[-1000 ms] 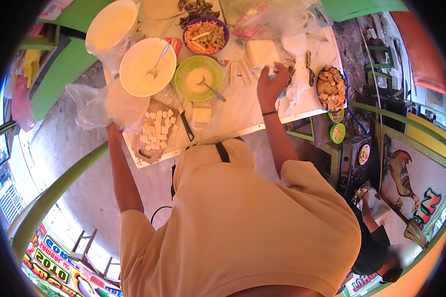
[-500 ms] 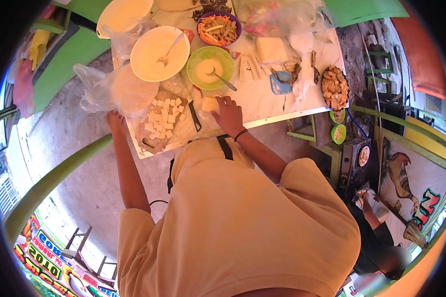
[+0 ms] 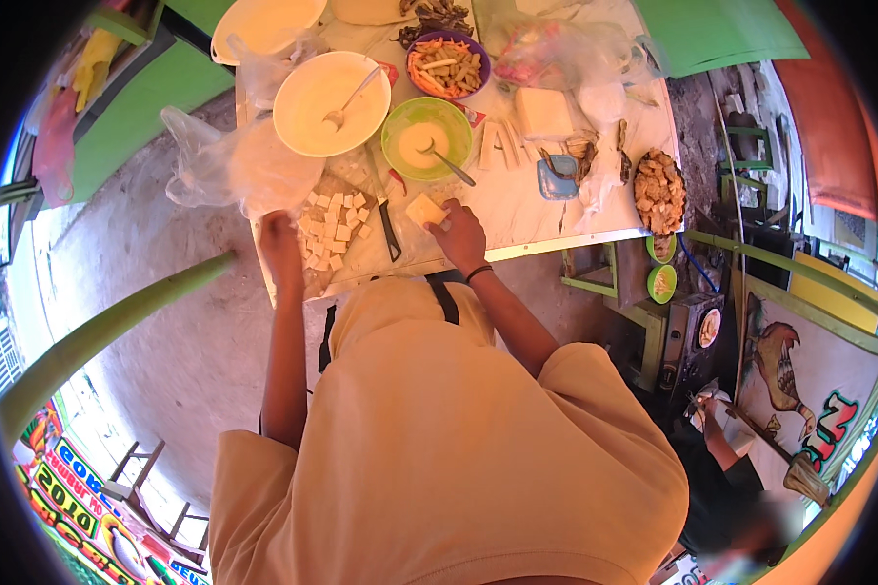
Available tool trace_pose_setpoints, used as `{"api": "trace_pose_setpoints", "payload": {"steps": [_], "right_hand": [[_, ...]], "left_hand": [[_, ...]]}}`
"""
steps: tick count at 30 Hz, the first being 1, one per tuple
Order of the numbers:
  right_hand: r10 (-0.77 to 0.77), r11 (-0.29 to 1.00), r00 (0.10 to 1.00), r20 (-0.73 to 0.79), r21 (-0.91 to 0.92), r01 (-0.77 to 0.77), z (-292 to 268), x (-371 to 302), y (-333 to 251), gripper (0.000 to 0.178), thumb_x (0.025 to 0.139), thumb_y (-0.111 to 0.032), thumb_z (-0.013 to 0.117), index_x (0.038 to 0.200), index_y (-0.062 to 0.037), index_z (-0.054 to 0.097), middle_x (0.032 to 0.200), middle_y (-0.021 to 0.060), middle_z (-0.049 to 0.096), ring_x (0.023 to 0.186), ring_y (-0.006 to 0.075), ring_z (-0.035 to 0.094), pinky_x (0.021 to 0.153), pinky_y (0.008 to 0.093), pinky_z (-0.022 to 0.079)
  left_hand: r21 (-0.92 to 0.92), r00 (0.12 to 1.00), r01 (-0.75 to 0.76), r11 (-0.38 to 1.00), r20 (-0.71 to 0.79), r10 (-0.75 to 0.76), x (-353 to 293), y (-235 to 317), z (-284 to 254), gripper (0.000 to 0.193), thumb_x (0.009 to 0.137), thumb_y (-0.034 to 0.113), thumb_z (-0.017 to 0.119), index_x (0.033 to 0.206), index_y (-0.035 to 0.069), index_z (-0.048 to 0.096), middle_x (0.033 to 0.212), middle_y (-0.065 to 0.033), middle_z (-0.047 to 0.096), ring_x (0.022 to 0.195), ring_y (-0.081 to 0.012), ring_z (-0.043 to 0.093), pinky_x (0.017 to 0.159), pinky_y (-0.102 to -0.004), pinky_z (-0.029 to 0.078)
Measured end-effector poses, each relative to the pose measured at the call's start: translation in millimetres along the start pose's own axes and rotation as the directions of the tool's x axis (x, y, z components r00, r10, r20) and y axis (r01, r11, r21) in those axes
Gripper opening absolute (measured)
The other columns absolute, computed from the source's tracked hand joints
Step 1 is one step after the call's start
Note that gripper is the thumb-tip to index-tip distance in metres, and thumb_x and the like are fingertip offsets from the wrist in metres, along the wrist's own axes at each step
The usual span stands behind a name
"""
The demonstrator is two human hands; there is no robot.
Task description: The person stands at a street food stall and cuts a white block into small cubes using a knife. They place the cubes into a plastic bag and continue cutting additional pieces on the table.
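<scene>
The right grip (image 3: 458, 239) was parted just enough to pinch a corner of the pale block (image 3: 423, 210), near the bench (image 3: 527, 219) edge, right of the knife (image 3: 389, 232). The left hand (image 3: 281, 242) was beside the white cubes (image 3: 334, 229); whether it held anything, I couldn't tell.

Beyond the right hand (image 3: 458, 239), a round purple bowl (image 3: 487, 70) holds orange strips (image 3: 419, 64) and browned sticks (image 3: 451, 70). To that hand's right, a heap of golden-brown pieces (image 3: 659, 195) sits at the edge of the pale desk (image 3: 546, 222); farther out are a dark boxy appliance (image 3: 686, 336), a painted brown bird (image 3: 782, 375) and a person in black clothing (image 3: 714, 497). Left of the left hand (image 3: 281, 239) runs a long green pole (image 3: 107, 324), and past it hangs a thin pink plastic bag (image 3: 57, 146).
</scene>
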State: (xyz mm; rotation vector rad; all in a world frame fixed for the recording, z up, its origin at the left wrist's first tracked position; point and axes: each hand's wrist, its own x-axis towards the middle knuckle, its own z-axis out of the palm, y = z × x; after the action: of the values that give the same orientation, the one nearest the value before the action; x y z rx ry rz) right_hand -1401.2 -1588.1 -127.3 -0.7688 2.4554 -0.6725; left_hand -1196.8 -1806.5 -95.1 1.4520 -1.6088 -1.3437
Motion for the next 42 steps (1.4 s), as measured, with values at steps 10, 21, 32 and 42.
{"api": "trace_pose_setpoints", "payload": {"steps": [10, 21, 32, 42], "right_hand": [[-0.048, 0.999, 0.981, 0.189, 0.006, 0.048, -8.8, -0.4, 15.4, 0.062, 0.068, -0.034, 0.080, 0.117, -0.0023, 0.060, 0.109, 0.0180, 0.058, 0.103, 0.0339, 0.057, 0.086, 0.0413, 0.048], [-0.257, 0.961, 0.949, 0.180, 0.146, 0.233, -9.0, 8.7, 38.1, 0.064, 0.059, -0.025, 0.086, 0.110, 0.0036, 0.059, 0.106, 0.0202, 0.059, 0.100, 0.0347, 0.058, 0.087, 0.0385, 0.048], [-0.311, 0.950, 0.935, 0.170, 0.095, 0.299, -28.1, 0.2, 18.4, 0.048, 0.060, -0.016, 0.083, 0.098, -0.0027, 0.056, 0.097, 0.0143, 0.059, 0.094, 0.0331, 0.054, 0.083, 0.0401, 0.045], [-0.346, 0.934, 0.934, 0.086, 0.122, 0.335, -31.5, -5.4, 21.0, 0.046, 0.068, -0.015, 0.078, 0.106, -0.0019, 0.057, 0.100, 0.0168, 0.061, 0.100, 0.0366, 0.052, 0.087, 0.0423, 0.044]], "left_hand": [[0.510, 0.749, -0.324, 0.797, 0.653, -0.113, -60.5, -5.6, 128.1, 0.053, 0.079, 0.028, 0.069, 0.119, -0.003, 0.052, 0.108, -0.0255, 0.060, 0.106, -0.0398, 0.057, 0.089, -0.0436, 0.047], [0.476, 0.703, -0.318, 0.820, 0.699, -0.133, -56.2, -10.9, 126.3, 0.048, 0.068, 0.025, 0.079, 0.109, 0.009, 0.059, 0.107, -0.0219, 0.059, 0.104, -0.0341, 0.057, 0.088, -0.0405, 0.046], [0.384, 0.646, -0.324, 0.865, 0.758, -0.094, -60.2, -5.2, 126.1, 0.051, 0.070, 0.014, 0.077, 0.117, 0.005, 0.059, 0.108, -0.0160, 0.062, 0.101, -0.0310, 0.059, 0.088, -0.0364, 0.046], [0.317, 0.639, -0.362, 0.877, 0.769, -0.014, -63.7, -8.6, 126.4, 0.043, 0.078, 0.016, 0.071, 0.117, 0.004, 0.058, 0.107, -0.0180, 0.062, 0.102, -0.0344, 0.058, 0.088, -0.0383, 0.046]]}}
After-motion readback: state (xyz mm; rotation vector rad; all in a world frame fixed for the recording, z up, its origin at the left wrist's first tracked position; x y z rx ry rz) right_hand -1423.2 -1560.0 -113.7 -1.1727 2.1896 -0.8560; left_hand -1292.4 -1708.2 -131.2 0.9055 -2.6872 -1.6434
